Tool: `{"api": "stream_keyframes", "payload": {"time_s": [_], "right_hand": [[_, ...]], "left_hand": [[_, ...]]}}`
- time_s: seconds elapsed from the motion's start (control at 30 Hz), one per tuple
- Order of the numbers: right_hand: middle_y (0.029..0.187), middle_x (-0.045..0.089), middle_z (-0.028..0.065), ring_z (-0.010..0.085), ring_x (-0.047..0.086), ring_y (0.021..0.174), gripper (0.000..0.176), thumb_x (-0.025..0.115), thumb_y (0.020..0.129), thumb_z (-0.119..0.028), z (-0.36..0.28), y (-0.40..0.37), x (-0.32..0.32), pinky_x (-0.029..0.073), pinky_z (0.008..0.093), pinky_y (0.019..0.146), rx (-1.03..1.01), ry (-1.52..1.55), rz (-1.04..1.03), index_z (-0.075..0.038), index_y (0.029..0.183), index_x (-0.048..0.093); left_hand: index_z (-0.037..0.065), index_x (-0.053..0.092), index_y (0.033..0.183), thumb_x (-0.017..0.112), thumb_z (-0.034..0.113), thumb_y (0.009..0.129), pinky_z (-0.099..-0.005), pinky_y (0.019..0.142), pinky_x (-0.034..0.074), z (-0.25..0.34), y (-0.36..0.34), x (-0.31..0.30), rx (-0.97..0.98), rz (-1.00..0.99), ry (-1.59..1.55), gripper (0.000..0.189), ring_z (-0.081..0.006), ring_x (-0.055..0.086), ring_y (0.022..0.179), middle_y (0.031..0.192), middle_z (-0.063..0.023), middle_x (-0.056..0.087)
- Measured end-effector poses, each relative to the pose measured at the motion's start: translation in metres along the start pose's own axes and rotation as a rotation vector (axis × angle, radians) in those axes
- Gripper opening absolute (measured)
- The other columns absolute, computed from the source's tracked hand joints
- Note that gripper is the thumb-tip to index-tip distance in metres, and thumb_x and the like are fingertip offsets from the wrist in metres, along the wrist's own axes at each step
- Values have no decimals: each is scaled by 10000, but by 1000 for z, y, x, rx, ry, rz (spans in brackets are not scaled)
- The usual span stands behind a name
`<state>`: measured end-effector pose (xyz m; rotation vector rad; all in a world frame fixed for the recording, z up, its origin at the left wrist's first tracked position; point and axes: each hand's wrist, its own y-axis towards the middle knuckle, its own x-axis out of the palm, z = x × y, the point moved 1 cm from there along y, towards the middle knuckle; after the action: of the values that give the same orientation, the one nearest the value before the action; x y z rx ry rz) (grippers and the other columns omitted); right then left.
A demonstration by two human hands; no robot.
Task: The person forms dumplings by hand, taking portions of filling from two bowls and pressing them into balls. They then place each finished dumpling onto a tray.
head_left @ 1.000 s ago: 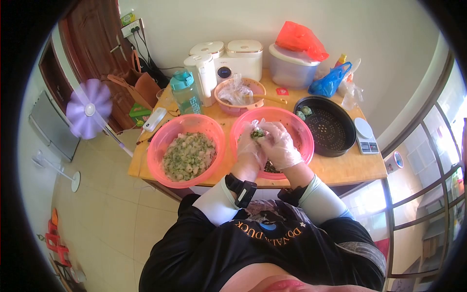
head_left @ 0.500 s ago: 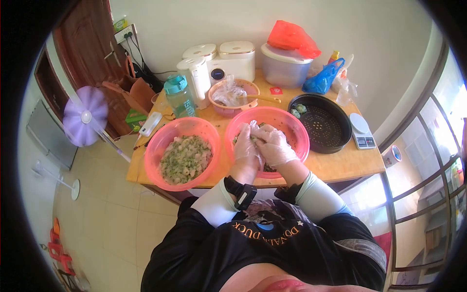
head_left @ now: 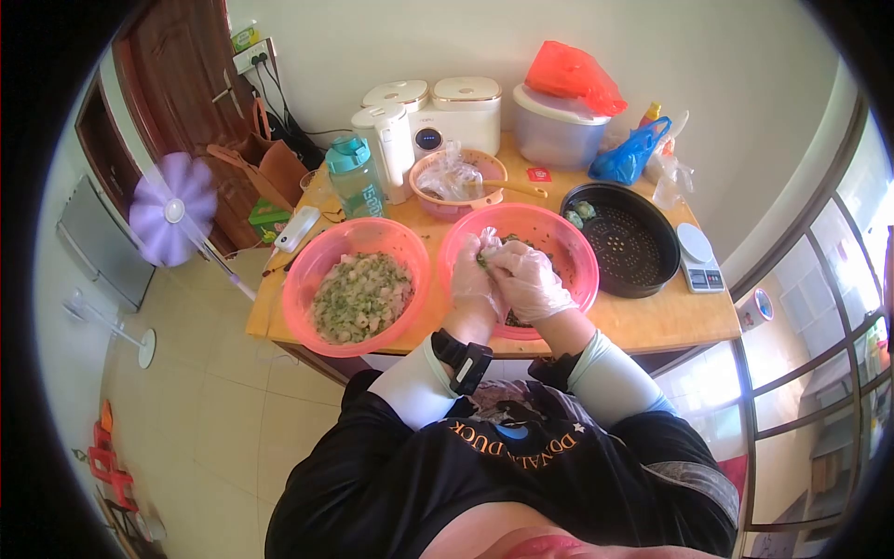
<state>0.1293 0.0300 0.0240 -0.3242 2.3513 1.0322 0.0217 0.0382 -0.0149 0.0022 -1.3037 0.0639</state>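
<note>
My left hand (head_left: 476, 282) and my right hand (head_left: 530, 282), both in clear plastic gloves, are together above the right pink basin (head_left: 584, 296). Their fingers close around a small greenish lump of food (head_left: 485, 260), mostly hidden by the gloves. Dark, chopped filling shows in the basin beneath and behind my hands. To the left stands another pink basin (head_left: 296, 279) with pale diced pieces mixed with chopped greens (head_left: 363, 298). Right of my hands, a black perforated steamer tray (head_left: 629, 247) holds a few greenish balls (head_left: 579, 213) at its upper left edge.
A digital kitchen scale (head_left: 700, 256) lies at the table's right end. Behind the basins are a teal bottle (head_left: 354, 177), a smaller basin (head_left: 494, 172) with a plastic bag, a white appliance (head_left: 456, 116) and a lidded tub (head_left: 559, 126). A purple fan (head_left: 174, 211) stands left.
The whole view has shifted slightly. My hands stay together over the right basin, with the right fingers pressing a little differently against the lump.
</note>
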Motion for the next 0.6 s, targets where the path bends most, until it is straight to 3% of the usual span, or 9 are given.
{"api": "stream_keyframes", "payload": {"time_s": [0.2, 0.27, 0.33, 0.47, 0.6], "right_hand": [[974, 706, 163, 324, 694, 902, 145, 703, 854, -59, -4, 1, -1, 549, 388, 824, 164, 66, 18, -59, 986, 760], [965, 707, 165, 322, 694, 901, 149, 689, 864, -58, 11, -1, 4, 547, 382, 832, 221, 283, 91, -52, 996, 758], [964, 708, 165, 322, 694, 901, 144, 677, 867, -43, 12, -1, 0, 548, 380, 834, 176, 224, 58, -45, 989, 754], [954, 711, 157, 308, 697, 892, 124, 641, 872, 6, 1, -1, 1, 550, 364, 825, 28, 7, 41, -28, 935, 741], [1009, 718, 194, 357, 703, 949, 164, 624, 864, -33, 6, 0, -3, 550, 413, 847, 0, 97, 47, -54, 964, 751]], "left_hand": [[127, 566, 1004, 514, 294, 1049, -311, 816, 503, -2, -4, 9, 11, 76, 36, 180, -143, 575, 843, 861, 6, 560], [131, 563, 998, 515, 296, 1049, -308, 804, 501, -2, -2, 9, 19, 71, 34, 179, -140, 574, 832, 853, 10, 559], [139, 562, 980, 519, 287, 1051, -302, 800, 500, -2, 5, -2, 12, -42, 9, 170, -133, 579, 833, 852, 15, 565], [132, 567, 974, 514, 274, 1054, -299, 784, 506, -2, 3, -2, -17, 25, 54, 172, -134, 585, 829, 858, 13, 572], [115, 581, 960, 516, 326, 1053, -305, 795, 535, -5, 2, 0, 27, 22, 70, 240, -157, 601, 824, 868, -3, 581]]}}
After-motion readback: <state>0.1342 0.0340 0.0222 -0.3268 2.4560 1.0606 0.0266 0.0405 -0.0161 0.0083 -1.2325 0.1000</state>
